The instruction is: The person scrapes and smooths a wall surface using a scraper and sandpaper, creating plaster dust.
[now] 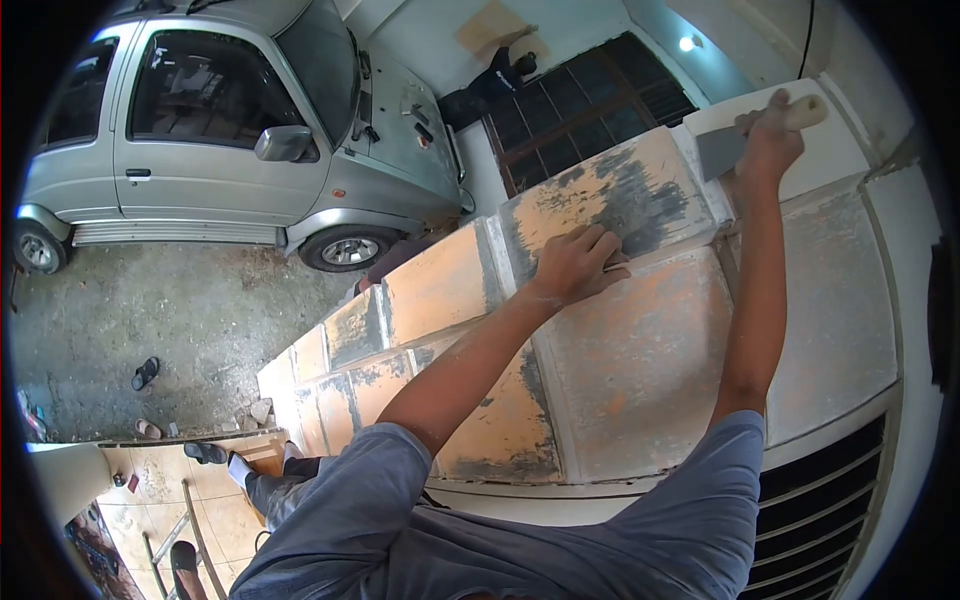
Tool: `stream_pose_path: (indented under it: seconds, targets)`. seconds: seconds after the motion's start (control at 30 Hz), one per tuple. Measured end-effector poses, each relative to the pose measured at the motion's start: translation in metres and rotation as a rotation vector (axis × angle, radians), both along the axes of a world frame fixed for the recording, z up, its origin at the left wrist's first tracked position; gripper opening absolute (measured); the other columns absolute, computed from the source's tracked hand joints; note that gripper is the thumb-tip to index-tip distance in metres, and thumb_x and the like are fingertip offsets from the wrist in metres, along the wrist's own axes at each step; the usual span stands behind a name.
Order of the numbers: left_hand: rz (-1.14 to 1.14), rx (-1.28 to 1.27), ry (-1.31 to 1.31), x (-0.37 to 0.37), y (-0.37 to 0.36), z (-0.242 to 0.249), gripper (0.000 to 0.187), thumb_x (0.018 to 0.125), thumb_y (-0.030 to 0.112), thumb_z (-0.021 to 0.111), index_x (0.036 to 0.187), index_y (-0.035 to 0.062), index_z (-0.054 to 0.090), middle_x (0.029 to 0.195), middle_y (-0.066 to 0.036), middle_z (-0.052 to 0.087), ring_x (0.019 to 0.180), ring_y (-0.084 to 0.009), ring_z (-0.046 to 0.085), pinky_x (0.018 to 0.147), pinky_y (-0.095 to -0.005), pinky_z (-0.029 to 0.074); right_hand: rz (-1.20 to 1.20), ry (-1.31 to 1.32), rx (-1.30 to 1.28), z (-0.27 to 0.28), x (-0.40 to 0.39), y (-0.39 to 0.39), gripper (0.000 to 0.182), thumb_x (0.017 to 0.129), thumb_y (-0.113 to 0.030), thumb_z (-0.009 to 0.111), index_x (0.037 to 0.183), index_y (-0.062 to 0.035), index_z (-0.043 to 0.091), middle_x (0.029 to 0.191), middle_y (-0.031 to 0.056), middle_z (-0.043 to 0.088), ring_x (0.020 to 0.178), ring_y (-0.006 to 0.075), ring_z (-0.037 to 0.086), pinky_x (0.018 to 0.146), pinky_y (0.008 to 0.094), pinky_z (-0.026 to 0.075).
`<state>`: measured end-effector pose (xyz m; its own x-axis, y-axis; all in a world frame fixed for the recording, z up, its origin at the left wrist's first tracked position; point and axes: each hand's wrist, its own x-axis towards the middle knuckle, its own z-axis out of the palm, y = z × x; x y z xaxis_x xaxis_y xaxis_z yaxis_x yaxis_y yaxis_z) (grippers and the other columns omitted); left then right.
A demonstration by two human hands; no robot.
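Observation:
My left hand (580, 265) rests on the edge of a beam with panels of worn orange and grey paint (640, 330). Its fingers are bent together, and a thin edge of something shows under them, too small to name. Farther right and higher, my right hand (772, 140) is wrapped round the handle of a wide scraper (720, 152). The scraper's flat grey blade points left, near a pale strip between two panels. Dark patches mark the upper panel (610, 200) just beyond my left hand.
A silver car (220, 130) stands below at the left, with tools on its hood. Another person (495, 78) reaches to the far wall beside a dark grille (580, 110). A metal ladder (190, 530), slippers (145, 373) and a barred opening (820, 500) are lower down.

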<state>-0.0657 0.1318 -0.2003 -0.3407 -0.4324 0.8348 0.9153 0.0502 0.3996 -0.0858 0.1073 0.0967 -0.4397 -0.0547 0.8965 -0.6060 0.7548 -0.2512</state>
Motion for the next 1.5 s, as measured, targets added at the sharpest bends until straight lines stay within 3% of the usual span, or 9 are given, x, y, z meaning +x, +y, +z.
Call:
stream_pose_path:
  seconds: [0.13, 0.23, 0.37, 0.47, 0.8, 1.1, 1.27, 1.33, 1.5]
  targets:
    - [0.006, -0.002, -0.008, 0.004, -0.002, 0.0, 0.038, 0.068, 0.037, 0.081, 0.084, 0.0119, 0.056, 0.074, -0.001, 0.054, 0.066, -0.0179, 0.059, 0.051, -0.0309, 0.05, 0.124, 0.247, -0.306, 0.013, 0.0, 0.006, 0.042, 0.095, -0.036, 0.058, 0.075, 0.0008, 0.054, 0.054, 0.0074, 0.052, 0.047, 0.0167, 0.052, 0.053, 0.0322, 0.046]
    - [-0.022, -0.018, -0.018, 0.005, -0.001, -0.001, 0.037, 0.066, 0.033, 0.079, 0.084, 0.0124, 0.054, 0.077, -0.003, 0.056, 0.072, -0.0206, 0.062, 0.053, -0.0326, 0.05, -0.117, 0.042, 0.124, -0.006, -0.008, 0.001, 0.044, 0.095, -0.038, 0.058, 0.077, 0.0025, 0.055, 0.058, 0.0079, 0.056, 0.049, 0.0171, 0.055, 0.055, 0.0321, 0.05]
    - [-0.029, -0.012, -0.018, 0.005, 0.0, -0.002, 0.037, 0.066, 0.033, 0.079, 0.084, 0.0122, 0.054, 0.077, -0.003, 0.056, 0.072, -0.0208, 0.062, 0.054, -0.0328, 0.05, 0.02, 0.189, -0.271, 0.015, 0.003, -0.011, 0.043, 0.094, -0.037, 0.059, 0.081, 0.0041, 0.059, 0.063, 0.0079, 0.06, 0.051, 0.0179, 0.056, 0.052, 0.031, 0.049]
    - [-0.014, -0.02, -0.01, 0.002, -0.001, 0.0, 0.037, 0.066, 0.033, 0.078, 0.084, 0.0119, 0.054, 0.077, -0.003, 0.056, 0.072, -0.0211, 0.062, 0.054, -0.0331, 0.05, -0.058, 0.085, 0.102, -0.001, -0.011, 0.001, 0.045, 0.094, -0.037, 0.059, 0.081, 0.0062, 0.062, 0.067, 0.0105, 0.062, 0.054, 0.0187, 0.06, 0.051, 0.0329, 0.051]
    - [0.019, 0.006, 0.01, 0.002, 0.001, -0.002, 0.038, 0.067, 0.035, 0.082, 0.082, 0.0119, 0.055, 0.073, -0.001, 0.055, 0.065, -0.0178, 0.06, 0.05, -0.0306, 0.049, -0.21, 0.22, 0.083, 0.026, -0.013, 0.001, 0.051, 0.091, -0.039, 0.063, 0.075, 0.0096, 0.06, 0.061, 0.01, 0.06, 0.053, 0.0206, 0.059, 0.052, 0.0321, 0.051]
    - [0.03, 0.021, 0.001, 0.002, -0.001, 0.0, 0.039, 0.067, 0.036, 0.082, 0.083, 0.0121, 0.056, 0.073, -0.001, 0.056, 0.065, -0.0176, 0.061, 0.05, -0.0306, 0.049, 0.187, 0.266, -0.193, 0.02, 0.009, -0.018, 0.042, 0.094, -0.035, 0.059, 0.088, 0.0071, 0.059, 0.065, 0.0103, 0.059, 0.06, 0.0189, 0.059, 0.06, 0.0335, 0.051]
    - [0.038, 0.009, -0.007, 0.002, 0.0, -0.002, 0.04, 0.067, 0.037, 0.082, 0.083, 0.0123, 0.056, 0.072, -0.001, 0.056, 0.065, -0.0178, 0.061, 0.05, -0.0309, 0.049, -0.209, 0.037, 0.15, -0.006, -0.002, -0.013, 0.04, 0.097, -0.031, 0.053, 0.09, 0.008, 0.059, 0.073, 0.0145, 0.063, 0.064, 0.0218, 0.063, 0.062, 0.0357, 0.055]
    - [0.033, 0.013, 0.006, 0.002, 0.001, 0.0, 0.04, 0.066, 0.038, 0.082, 0.083, 0.0123, 0.056, 0.073, -0.001, 0.056, 0.065, -0.0178, 0.061, 0.05, -0.031, 0.049, 0.136, 0.195, -0.276, 0.016, 0.013, -0.023, 0.041, 0.096, -0.035, 0.056, 0.085, 0.0048, 0.058, 0.064, 0.0089, 0.057, 0.054, 0.0192, 0.054, 0.056, 0.0317, 0.045]
    - [0.025, 0.018, 0.003, 0.004, -0.001, 0.001, 0.039, 0.066, 0.035, 0.082, 0.082, 0.0124, 0.055, 0.072, 0.0, 0.055, 0.065, -0.0176, 0.06, 0.05, -0.0306, 0.049, -0.439, 0.007, 0.115, 0.02, -0.013, -0.007, 0.041, 0.098, -0.031, 0.052, 0.093, 0.0095, 0.058, 0.079, 0.0152, 0.065, 0.068, 0.0239, 0.065, 0.068, 0.0357, 0.057]
